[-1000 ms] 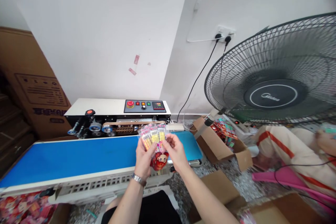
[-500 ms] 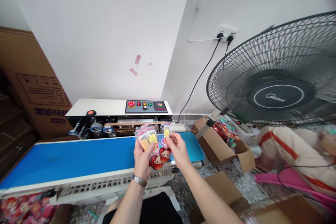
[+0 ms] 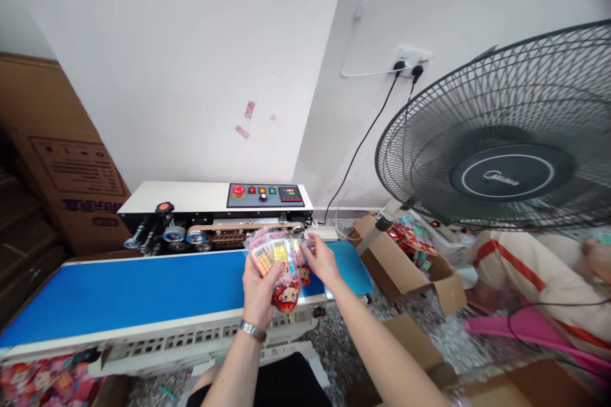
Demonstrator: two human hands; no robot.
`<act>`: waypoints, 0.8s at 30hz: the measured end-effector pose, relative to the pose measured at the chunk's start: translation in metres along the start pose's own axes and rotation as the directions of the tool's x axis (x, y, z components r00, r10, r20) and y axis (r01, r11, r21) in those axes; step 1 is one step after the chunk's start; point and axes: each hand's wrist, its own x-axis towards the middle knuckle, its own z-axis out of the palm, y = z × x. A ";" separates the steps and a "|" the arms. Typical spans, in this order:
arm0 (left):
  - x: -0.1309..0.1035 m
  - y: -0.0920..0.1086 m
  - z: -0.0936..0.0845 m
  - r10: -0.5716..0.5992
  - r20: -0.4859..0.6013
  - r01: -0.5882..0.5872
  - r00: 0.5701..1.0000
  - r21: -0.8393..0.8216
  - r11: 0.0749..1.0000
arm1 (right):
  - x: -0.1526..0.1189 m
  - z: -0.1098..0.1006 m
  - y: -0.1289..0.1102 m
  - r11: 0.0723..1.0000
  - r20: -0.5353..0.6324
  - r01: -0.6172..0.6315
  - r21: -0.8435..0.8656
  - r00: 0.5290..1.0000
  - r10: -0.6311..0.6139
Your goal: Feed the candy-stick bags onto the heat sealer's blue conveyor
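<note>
My left hand (image 3: 258,287) is closed around a fanned bunch of small clear packets (image 3: 270,254) with barcodes, yellow print and a red-haired cartoon figure at the lower end. Against the right edge of that bunch, my right hand (image 3: 323,262) pinches one packet (image 3: 298,253) by its side, partly overlapped by the others. Both hands are over the right part of the blue conveyor belt (image 3: 157,283). Just behind the packets runs the band and roller row of a band sealing machine (image 3: 184,198), with a red stop button and a lit display on its panel.
A large black fan (image 3: 508,173) stands at the right. Below it is a cardboard box (image 3: 389,261) full of packets. Another person's leg (image 3: 508,273) is beside a pink seat (image 3: 496,325). More packets (image 3: 45,381) fill a box at the lower left.
My right hand has moved slightly up and right, and its packet has shifted up toward the sealer. My left hand keeps its bunch in nearly the same place.
</note>
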 end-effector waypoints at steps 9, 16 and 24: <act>-0.001 -0.003 0.003 -0.045 0.031 0.047 0.999 -0.054 0.997 | -0.045 0.005 -0.031 0.880 0.157 0.030 0.474 0.981 -0.118; 0.000 0.001 -0.002 -0.057 0.021 0.058 0.998 -0.053 0.997 | -0.010 -0.019 0.019 0.931 -0.115 -0.083 0.357 0.985 0.132; 0.000 0.004 0.001 -0.052 0.033 0.053 0.998 -0.036 0.998 | 0.009 -0.005 0.018 0.994 -0.028 -0.056 -0.092 0.998 0.054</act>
